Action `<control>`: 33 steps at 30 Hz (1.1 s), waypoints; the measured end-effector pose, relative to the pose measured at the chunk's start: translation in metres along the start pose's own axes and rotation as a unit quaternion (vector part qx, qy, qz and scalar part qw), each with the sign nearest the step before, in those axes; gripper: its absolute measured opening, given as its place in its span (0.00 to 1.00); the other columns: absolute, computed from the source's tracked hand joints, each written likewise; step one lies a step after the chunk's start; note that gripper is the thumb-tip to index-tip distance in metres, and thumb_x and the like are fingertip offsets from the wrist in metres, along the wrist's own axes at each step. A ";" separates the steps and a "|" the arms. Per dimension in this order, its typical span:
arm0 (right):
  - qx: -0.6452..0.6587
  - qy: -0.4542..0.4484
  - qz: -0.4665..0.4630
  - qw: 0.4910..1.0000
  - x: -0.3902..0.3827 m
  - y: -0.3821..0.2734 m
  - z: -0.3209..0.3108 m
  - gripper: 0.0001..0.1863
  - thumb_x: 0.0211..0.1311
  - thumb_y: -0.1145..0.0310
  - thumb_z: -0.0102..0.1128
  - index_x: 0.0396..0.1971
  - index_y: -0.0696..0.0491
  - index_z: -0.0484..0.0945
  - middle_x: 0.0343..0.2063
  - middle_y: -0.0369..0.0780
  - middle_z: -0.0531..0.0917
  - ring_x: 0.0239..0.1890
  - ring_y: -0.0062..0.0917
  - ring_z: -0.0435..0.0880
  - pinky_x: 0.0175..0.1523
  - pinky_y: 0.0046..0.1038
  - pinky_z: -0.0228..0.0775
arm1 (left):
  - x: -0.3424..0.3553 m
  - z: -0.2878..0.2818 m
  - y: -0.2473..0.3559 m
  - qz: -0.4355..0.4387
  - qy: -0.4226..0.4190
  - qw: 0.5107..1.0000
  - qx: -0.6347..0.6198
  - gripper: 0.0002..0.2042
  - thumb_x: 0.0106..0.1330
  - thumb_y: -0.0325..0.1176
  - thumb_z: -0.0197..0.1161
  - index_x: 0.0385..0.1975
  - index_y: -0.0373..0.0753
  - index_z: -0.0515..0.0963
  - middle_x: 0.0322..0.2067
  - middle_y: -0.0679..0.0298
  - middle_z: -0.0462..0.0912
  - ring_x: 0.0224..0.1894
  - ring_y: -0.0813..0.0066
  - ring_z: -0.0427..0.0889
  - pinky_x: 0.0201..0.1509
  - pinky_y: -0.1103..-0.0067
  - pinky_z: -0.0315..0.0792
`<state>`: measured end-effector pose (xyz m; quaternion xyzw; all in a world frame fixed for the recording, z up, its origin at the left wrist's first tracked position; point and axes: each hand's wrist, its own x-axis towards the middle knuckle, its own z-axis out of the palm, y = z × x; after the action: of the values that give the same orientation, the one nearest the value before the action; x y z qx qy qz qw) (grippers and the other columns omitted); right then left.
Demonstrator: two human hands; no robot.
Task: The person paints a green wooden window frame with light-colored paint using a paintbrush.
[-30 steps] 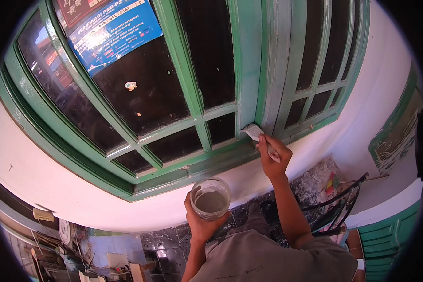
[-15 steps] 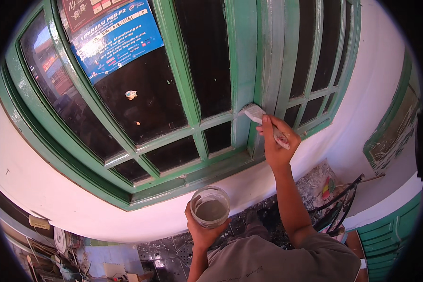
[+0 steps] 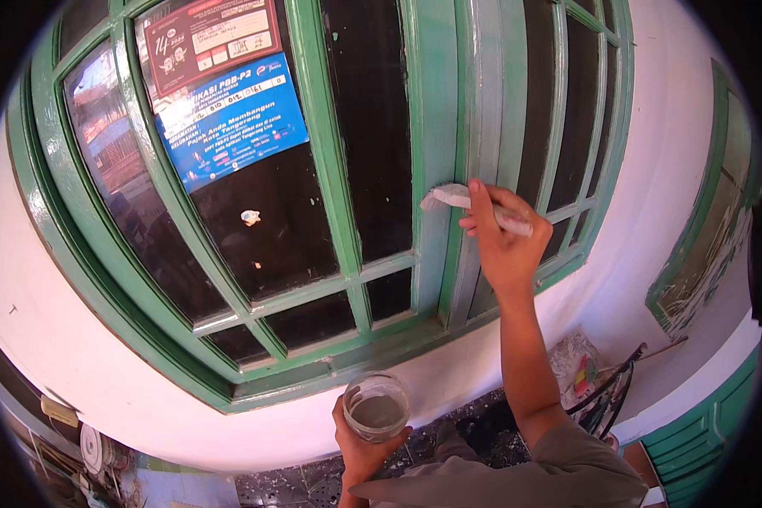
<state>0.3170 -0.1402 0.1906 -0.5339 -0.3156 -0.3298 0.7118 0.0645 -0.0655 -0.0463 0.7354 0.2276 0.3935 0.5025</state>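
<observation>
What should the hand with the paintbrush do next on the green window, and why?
Probably stroke the grey-coated flat paintbrush along the upright post of the green wooden window frame. The right hand presses its bristles against that post, where grey paint streaks show beside bare green. The left hand holds the clear plastic cup of grey paint below.

Bright daylight, sharp focus, glare on the dark glass (image 3: 372, 127), strong fisheye bending, black corners.

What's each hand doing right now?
Left hand: closed around a cup of grey paint.
Right hand: closed on a brush, bristles against the window frame.
</observation>
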 end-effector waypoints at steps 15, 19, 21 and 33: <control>-0.078 -0.044 -0.068 0.994 0.103 -0.063 0.022 0.20 0.66 0.58 0.71 0.25 0.61 0.88 0.12 0.40 0.83 0.17 0.20 0.85 0.26 0.22 0.71 | 0.009 0.004 0.002 -0.028 -0.027 0.999 -0.007 0.55 0.35 0.35 0.91 0.66 0.34 0.60 0.59 0.51 0.75 0.61 0.59 0.78 0.66 0.65 0.74; -0.075 -0.024 -0.098 0.992 0.124 -0.072 0.029 0.20 0.66 0.56 0.71 0.24 0.60 0.88 0.12 0.39 0.83 0.17 0.21 0.85 0.27 0.23 0.72 | 0.011 0.006 -0.004 0.000 -0.022 1.000 0.012 0.57 0.37 0.39 0.91 0.68 0.33 0.59 0.59 0.48 0.78 0.61 0.54 0.80 0.65 0.63 0.76; -0.068 -0.016 -0.117 0.991 0.133 -0.074 0.033 0.21 0.65 0.56 0.71 0.24 0.60 0.88 0.12 0.39 0.83 0.16 0.20 0.84 0.27 0.23 0.72 | 0.012 0.007 -0.004 0.004 -0.019 1.000 0.011 0.57 0.37 0.40 0.91 0.68 0.33 0.59 0.59 0.48 0.78 0.62 0.54 0.80 0.65 0.63 0.76; -0.048 0.033 -0.227 0.972 0.184 -0.100 0.054 0.22 0.66 0.54 0.68 0.19 0.57 0.86 0.10 0.37 0.82 0.14 0.21 0.80 0.28 0.24 0.71 | 0.011 0.010 -0.002 -0.040 -0.015 0.998 0.042 0.59 0.35 0.38 0.92 0.71 0.38 0.60 0.60 0.46 0.78 0.60 0.50 0.81 0.61 0.60 0.80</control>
<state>0.3382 -0.1331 0.4058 -0.4708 -0.3887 -0.5149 0.6017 0.0788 -0.0621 -0.0458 0.7519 0.2659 0.3519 0.4900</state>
